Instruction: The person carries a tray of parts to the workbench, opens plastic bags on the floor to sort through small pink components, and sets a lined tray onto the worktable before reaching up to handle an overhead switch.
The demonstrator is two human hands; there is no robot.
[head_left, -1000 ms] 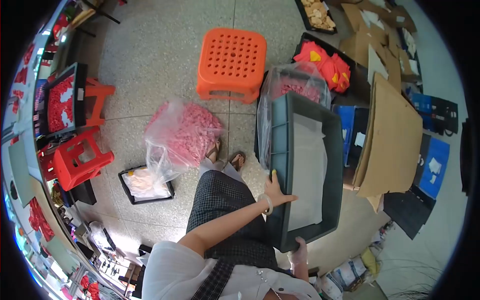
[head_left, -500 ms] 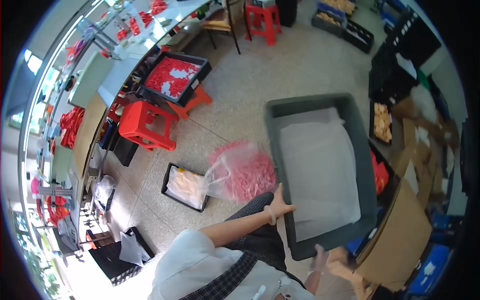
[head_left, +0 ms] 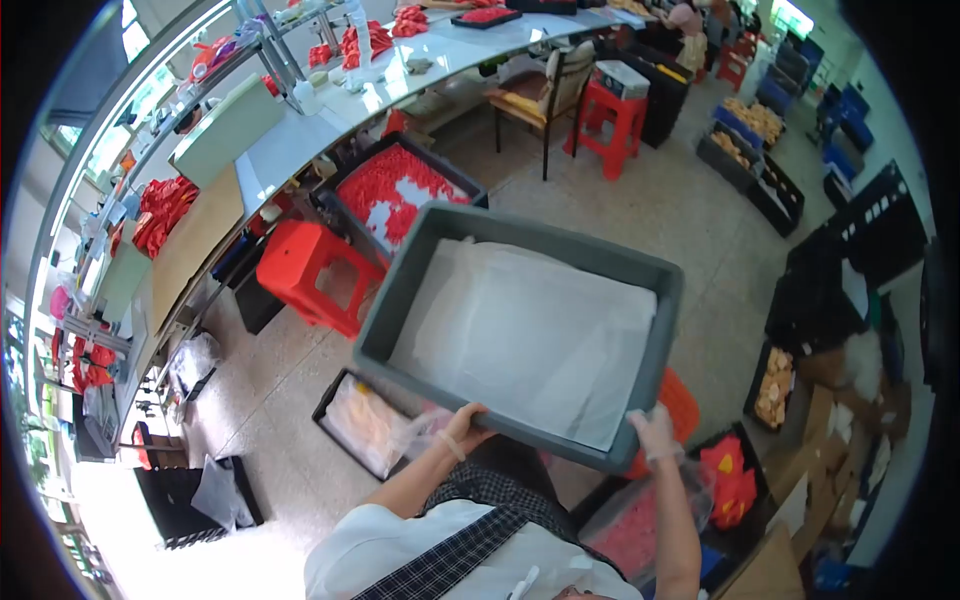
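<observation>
A grey plastic tray (head_left: 545, 440), lined with a white sheet (head_left: 530, 335), is held up in front of me. My left hand (head_left: 468, 428) is closed on its near edge, left of the middle. At the tray's near right corner, my right hand (head_left: 655, 436), in a thin translucent glove, grips the edge. Below the right forearm lies a clear plastic bag of pink pieces (head_left: 625, 530). Beside my left forearm, a small black tray (head_left: 325, 400) on the floor holds pale items under plastic.
A red stool (head_left: 300, 265) and a black tray of red pieces (head_left: 345, 150) stand at the left, beside the long workbench (head_left: 290, 150). Another red stool (head_left: 680, 405) shows partly behind the grey tray. Flattened cardboard (head_left: 805, 455) and black crates (head_left: 815, 310) line the right side.
The grey tray has swung left and turned from upright-lengthwise to crosswise in view. My right hand has come up onto its near right corner. The camera view has shifted, showing more of the room's far end.
</observation>
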